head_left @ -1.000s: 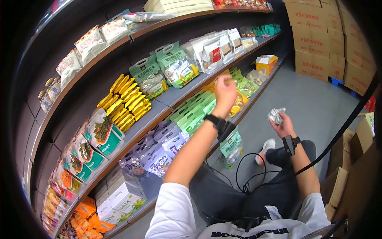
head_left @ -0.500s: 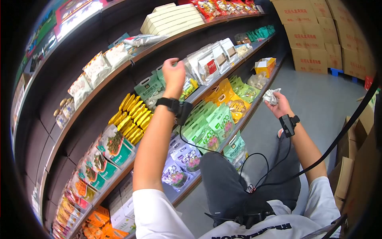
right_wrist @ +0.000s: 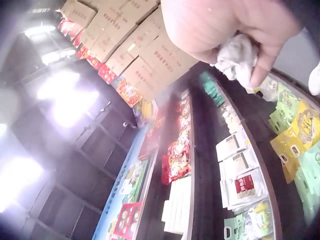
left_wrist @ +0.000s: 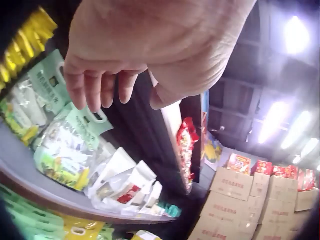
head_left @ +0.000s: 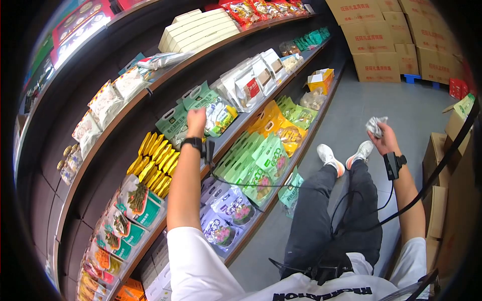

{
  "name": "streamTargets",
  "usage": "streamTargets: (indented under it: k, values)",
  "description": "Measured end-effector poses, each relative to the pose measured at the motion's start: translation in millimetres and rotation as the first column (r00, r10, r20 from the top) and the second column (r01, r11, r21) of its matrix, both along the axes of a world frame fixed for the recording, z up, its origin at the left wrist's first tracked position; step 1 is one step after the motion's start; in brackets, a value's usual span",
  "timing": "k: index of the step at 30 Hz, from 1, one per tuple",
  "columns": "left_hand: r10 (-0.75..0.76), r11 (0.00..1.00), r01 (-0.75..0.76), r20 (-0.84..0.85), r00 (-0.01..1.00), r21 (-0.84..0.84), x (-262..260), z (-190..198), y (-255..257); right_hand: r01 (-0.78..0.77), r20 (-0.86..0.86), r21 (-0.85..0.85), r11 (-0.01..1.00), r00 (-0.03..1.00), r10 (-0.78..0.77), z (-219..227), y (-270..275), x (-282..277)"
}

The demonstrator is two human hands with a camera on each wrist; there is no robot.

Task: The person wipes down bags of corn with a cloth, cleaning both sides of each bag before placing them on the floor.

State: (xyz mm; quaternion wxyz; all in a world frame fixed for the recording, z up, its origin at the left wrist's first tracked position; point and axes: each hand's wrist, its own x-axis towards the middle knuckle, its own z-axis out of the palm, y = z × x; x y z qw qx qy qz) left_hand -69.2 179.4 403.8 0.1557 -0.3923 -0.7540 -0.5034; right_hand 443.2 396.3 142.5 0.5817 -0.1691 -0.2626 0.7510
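Observation:
My left hand (head_left: 197,122) is in front of the green handled bags (head_left: 210,98) on the middle shelf, with nothing in its grasp. In the left wrist view its fingers (left_wrist: 107,90) hang loosely bent, thumb apart, and overlap the handle of one green bag (left_wrist: 70,145). Off to the right, over the floor, my right hand (head_left: 386,139) holds a crumpled whitish cloth-like wad (head_left: 376,126). The right wrist view has this wad (right_wrist: 237,59) pinched between thumb and curled fingers.
Beside the green bags are yellow packets (head_left: 156,163) and white pouches (head_left: 246,90). Purple bags (head_left: 228,215) and light green bags (head_left: 261,165) fill the lower shelf. Cartons (head_left: 374,42) are stacked at the back; open boxes (head_left: 436,210) stand right. A cable (head_left: 281,186) crosses my legs.
My left hand has gone from over the lower shelf leftward, up, then down to the green bags. The right hand keeps the wad. My view has shifted, and both shoes now show.

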Motion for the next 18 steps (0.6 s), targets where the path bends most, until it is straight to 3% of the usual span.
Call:
streamTargets:
  k: [2, 4, 6, 8, 11, 14, 15, 17, 18]
  values:
    - [-0.044, 0.999, 0.043, 0.091, 0.995, 0.012, -51, -42, 12, -0.039, -0.063, -0.065, 0.997, 0.997, 0.035, -25, 8, 8]
    - [0.09, 0.995, -0.085, 0.102, 0.991, -0.053, -77, -78, 17, -0.029, -0.086, -0.123, 0.992, 0.996, 0.019, -45, 16, 9]
    - [0.103, 0.995, -0.104, 0.047, 0.994, 0.003, -101, -111, 22, -0.041, -0.137, -0.175, 0.984, 0.99, 0.017, -66, 29, 7]
    - [0.167, 0.978, -0.159, 0.052, 0.985, -0.131, -123, -129, 25, -0.055, -0.161, -0.19, 0.98, 0.987, 0.024, -93, 44, -4]
    - [0.311, 0.919, -0.296, 0.017, 0.95, -0.26, -159, -143, 48, -0.083, -0.208, -0.333, 0.939, 0.978, 0.013, -134, 63, -28]
    - [0.322, 0.918, -0.331, -0.078, 0.943, -0.216, -204, -154, 83, -0.103, -0.217, -0.432, 0.896, 0.976, 0.007, -183, 80, -56]
    - [0.387, 0.886, -0.416, -0.166, 0.907, -0.205, -189, -143, 94, -0.114, -0.218, -0.45, 0.886, 0.976, 0.015, -198, 84, -64]
    - [0.178, 0.967, -0.191, -0.092, 0.98, -0.169, -188, -120, 111, -0.168, -0.198, -0.478, 0.862, 0.977, 0.081, -228, 98, -71]
    - [0.339, 0.903, -0.369, -0.166, 0.926, -0.217, -217, -121, 126, -0.177, -0.192, -0.501, 0.847, 0.977, 0.091, -235, 103, -73]
